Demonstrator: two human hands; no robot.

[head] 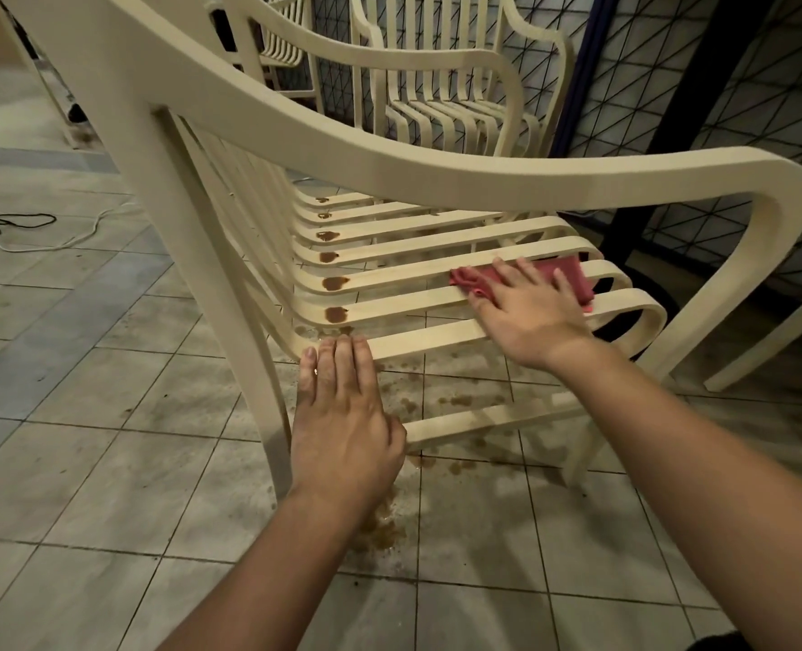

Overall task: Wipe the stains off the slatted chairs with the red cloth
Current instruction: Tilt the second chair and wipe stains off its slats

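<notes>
A cream slatted chair [389, 162] fills the middle of the view, seen from its side. Brown stains [335, 283] dot several seat slats near the backrest. My right hand [528, 312] lies flat with spread fingers on the red cloth [573, 274], pressing it onto the seat slats near the front edge. My left hand [342, 411] rests flat on the nearest slat at the chair's rear corner, fingers together, holding nothing.
A second slatted chair [455, 86] stands behind, a third [277, 35] further back. Brown drips [380, 533] mark the tiled floor under the seat. Cables [14, 225] lie at the left. A dark mesh fence [718, 110] runs along the right.
</notes>
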